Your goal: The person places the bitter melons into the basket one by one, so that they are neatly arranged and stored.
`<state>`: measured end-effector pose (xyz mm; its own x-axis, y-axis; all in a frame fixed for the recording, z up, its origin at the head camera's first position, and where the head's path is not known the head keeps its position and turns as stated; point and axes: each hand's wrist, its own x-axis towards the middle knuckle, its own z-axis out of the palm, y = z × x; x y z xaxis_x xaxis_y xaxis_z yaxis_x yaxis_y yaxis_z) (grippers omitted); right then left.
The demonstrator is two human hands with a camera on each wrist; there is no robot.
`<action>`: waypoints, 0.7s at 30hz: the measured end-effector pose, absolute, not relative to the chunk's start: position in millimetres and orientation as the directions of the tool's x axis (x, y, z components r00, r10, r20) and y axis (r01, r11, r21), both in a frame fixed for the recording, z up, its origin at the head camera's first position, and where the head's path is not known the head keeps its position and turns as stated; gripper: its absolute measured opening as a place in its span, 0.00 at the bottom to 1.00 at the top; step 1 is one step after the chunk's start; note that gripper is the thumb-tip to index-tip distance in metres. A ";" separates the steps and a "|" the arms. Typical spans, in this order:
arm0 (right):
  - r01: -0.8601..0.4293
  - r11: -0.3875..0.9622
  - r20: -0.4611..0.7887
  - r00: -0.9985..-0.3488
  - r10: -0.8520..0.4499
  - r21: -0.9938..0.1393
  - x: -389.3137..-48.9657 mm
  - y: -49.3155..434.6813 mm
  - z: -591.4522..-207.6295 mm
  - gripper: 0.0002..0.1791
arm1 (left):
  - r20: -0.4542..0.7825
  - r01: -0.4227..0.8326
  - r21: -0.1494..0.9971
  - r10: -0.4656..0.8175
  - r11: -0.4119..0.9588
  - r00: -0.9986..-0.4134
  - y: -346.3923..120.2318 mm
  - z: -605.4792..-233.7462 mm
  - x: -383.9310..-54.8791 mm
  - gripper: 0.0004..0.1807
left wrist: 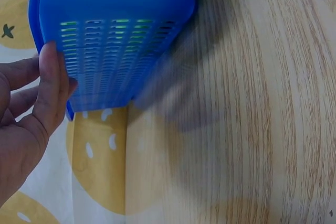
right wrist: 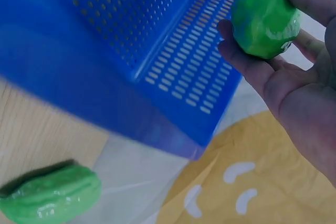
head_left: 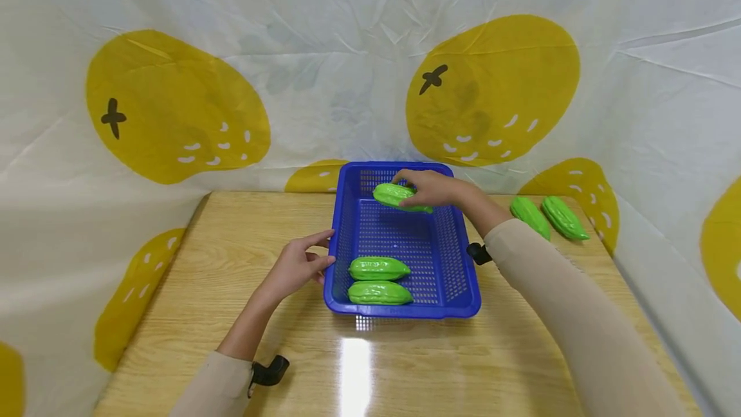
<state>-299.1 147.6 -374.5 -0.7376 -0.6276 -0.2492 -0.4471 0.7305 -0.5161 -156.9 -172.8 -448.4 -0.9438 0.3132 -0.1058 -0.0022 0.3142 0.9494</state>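
A green bitter melon (head_left: 392, 194) is gripped by my right hand (head_left: 429, 188), its thumb and fingers around the middle, above the far part of a blue perforated basket (head_left: 475, 301). My left hand (head_left: 295, 266) touches the basket's left rim from outside, its fingers fairly straight; in the left wrist view the fingertips (left wrist: 49, 51) rest on the rim and upper wall. Inside the basket's near end, two bitter melons (head_left: 379, 269) (head_left: 379, 293) lie side by side, pointing right. The right wrist view shows the held bitter melon (right wrist: 265, 19) end-on.
Two more bitter melons (head_left: 529, 216) (head_left: 564, 217) lie at the table's far right, partly beyond my right sleeve (head_left: 556, 282). The wooden table (head_left: 243, 217) meets a white cloth (head_left: 347, 82) printed with yellow fruit at the back and sides.
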 end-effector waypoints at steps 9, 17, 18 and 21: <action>-0.473 0.707 -0.286 -0.685 -0.671 -0.526 -295.9 126.5 -391.7 0.30 | -0.117 -0.013 0.950 0.317 0.312 -0.941 -174.6 -449.9 -156.6 0.33; -0.492 0.689 -0.314 -0.642 -0.700 -0.532 -288.4 109.9 -406.0 0.28 | -0.118 -0.015 0.950 0.312 0.312 -0.943 -180.5 -450.1 -152.9 0.33; -0.501 0.685 -0.311 -0.637 -0.705 -0.528 -287.9 108.5 -408.4 0.28 | -0.115 -0.014 0.951 0.312 0.309 -0.943 -181.0 -450.0 -152.3 0.33; -0.524 0.679 -0.319 -0.618 -0.719 -0.515 -286.3 105.0 -414.4 0.28 | -0.109 -0.011 0.954 0.313 0.298 -0.943 -181.2 -449.9 -151.0 0.33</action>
<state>-286.3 105.0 -414.4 -0.6176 -0.7189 -0.3190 -0.5238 0.6785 -0.5150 -151.0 -181.2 -449.9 -0.9435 0.3130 -0.1088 -0.0111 0.2984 0.9544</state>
